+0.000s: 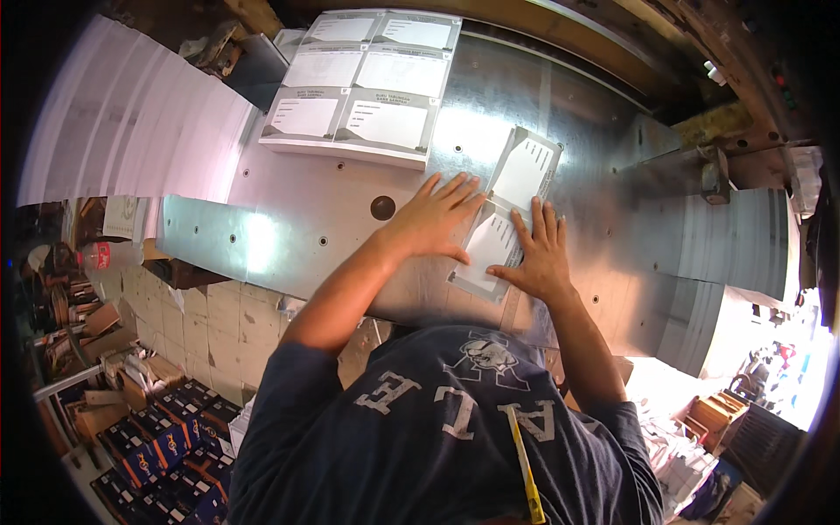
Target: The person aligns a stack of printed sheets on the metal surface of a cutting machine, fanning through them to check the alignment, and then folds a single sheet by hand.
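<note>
A narrow printed paper strip, grey and white with two form panels, lies at a slant on the metal table. It may be one sheet or a thin stack; I cannot tell. My left hand is spread over its left edge, fingertips near its middle. On its right edge rests my right hand, fingers stretched, with the thumb reaching over the lower panel. Neither hand grips anything. Beyond my left hand stands a thick stack of printed sheets, each with several similar panels.
Tall piles of white paper rise at the left, and another paper stack is at the right. A round hole and small studs mark the table. Dark blue boxes lie on the floor at lower left.
</note>
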The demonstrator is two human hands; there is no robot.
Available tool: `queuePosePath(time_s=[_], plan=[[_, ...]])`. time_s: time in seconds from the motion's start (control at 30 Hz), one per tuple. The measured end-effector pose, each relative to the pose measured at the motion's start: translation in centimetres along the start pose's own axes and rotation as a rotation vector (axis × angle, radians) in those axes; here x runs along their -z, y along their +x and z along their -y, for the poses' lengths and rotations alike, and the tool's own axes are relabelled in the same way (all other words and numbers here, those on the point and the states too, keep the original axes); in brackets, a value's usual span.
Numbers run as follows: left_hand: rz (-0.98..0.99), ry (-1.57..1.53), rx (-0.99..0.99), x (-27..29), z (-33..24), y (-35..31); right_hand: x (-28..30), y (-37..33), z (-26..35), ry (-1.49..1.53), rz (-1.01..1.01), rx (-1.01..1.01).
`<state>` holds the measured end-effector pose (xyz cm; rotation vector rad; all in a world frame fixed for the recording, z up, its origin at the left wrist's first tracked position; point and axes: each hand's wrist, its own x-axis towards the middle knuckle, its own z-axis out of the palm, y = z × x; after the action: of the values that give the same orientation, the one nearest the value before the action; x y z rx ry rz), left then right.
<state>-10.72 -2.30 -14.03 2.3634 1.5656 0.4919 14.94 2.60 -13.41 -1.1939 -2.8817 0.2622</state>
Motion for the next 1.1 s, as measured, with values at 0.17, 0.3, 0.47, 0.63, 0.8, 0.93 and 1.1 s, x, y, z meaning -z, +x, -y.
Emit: queuePosePath(time_s=[0.17,0.3,0.47,0.63,0.8,0.93,1.1], plan=[[-0.343,-0.308,0.465,-0.8,-6.5,-7.9,-0.2,-1.0,2.9,-0.041,-0.086,-0.220],[-0.241,-0.805,0.764,-2.8,-11.5,-13.4,2.4,-0.5,5.7,0.005,0.034,-0.293],[-0.530,-1.514,1.136,-1.7,-11.7,-12.1,3.0,1.2,7.0,0.006,0.206,-0.226],[-0.876,-1.301,1.036,-2.1,-10.4,-10.0,3.1,1.5,8.1,0.112,0.308,-0.188],[-0.975,-1.454,0.956,-2.4,-8.8,-8.0,4.0,1.7,7.6,0.321,0.321,-0.185],[-0.908,-1.522,0.662,3.0,-9.7,-7.5,9.7,4.1,6.7,0.539,-0.391,0.058],[-0.855,-1.475,0.379,9.1,-12.1,-6.5,18.0,3.4,9.5,1.102,-0.080,-0.016]])
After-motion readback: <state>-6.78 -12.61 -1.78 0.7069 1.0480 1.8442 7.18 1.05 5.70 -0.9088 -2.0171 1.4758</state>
